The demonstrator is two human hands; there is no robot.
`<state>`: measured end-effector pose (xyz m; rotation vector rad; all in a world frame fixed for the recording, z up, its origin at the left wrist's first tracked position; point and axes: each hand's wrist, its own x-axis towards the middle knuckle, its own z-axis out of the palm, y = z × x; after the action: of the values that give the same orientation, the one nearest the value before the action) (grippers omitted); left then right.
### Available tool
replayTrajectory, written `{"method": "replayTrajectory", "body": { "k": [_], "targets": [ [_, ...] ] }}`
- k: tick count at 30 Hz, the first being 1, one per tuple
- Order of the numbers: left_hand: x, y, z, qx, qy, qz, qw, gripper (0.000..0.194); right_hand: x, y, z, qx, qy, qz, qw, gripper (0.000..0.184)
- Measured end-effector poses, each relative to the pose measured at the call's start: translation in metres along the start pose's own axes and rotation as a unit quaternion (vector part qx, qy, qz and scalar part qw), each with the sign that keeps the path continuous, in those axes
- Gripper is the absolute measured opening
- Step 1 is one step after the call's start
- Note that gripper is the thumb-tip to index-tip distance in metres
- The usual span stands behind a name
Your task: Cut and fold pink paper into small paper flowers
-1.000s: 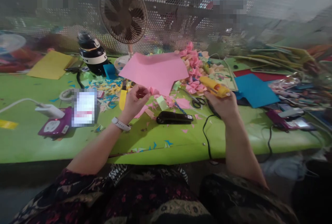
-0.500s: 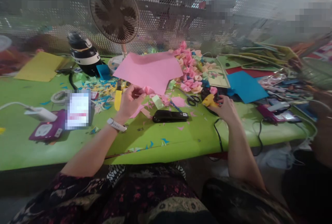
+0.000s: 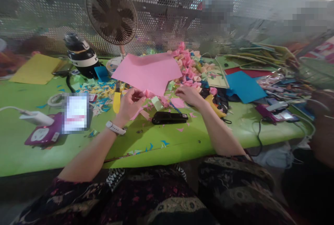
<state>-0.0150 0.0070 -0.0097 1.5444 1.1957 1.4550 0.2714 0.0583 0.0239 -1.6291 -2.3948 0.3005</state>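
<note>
Illumination: moderate, cool; brightest patches upper right, beyond a grey perforated metal screen (image 3: 148, 23). Glare: pale sheen, right front of the glossy green surface (image 3: 188, 134). White rectangular phone screen (image 3: 75, 113): glowing, pixelated. Upper background: hazy, further pixel blocks. Lower edge: dark. Sides: blurred, stretched. Centre: clearer.

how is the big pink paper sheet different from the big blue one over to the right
The pink sheet shows larger in the view than the blue sheet. The pink sheet has a notch at its right side, while the blue sheet's visible edges look straight. The left hand is at the pink sheet's near edge; no hand touches the blue sheet. Both are plain, single-colour paper.
</note>
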Motion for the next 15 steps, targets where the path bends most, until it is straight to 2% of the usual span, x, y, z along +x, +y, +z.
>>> {"method": "replayTrajectory", "body": {
  "k": [3,7,15],
  "targets": [
    [0.000,-0.002,0.000,-0.002,-0.005,0.003,1.000,0.014,0.016,0.003,0.012,0.010,-0.021,-0.005,1.000,0.015],
    [-0.001,-0.002,-0.001,-0.005,-0.013,0.007,1.000,0.014,0.020,0.010,0.022,0.007,-0.023,0.000,1.000,0.014],
    [-0.002,-0.001,0.000,0.012,-0.019,0.001,1.000,0.014,0.021,0.008,0.027,0.018,-0.014,0.004,1.000,0.013]
  ]
}}
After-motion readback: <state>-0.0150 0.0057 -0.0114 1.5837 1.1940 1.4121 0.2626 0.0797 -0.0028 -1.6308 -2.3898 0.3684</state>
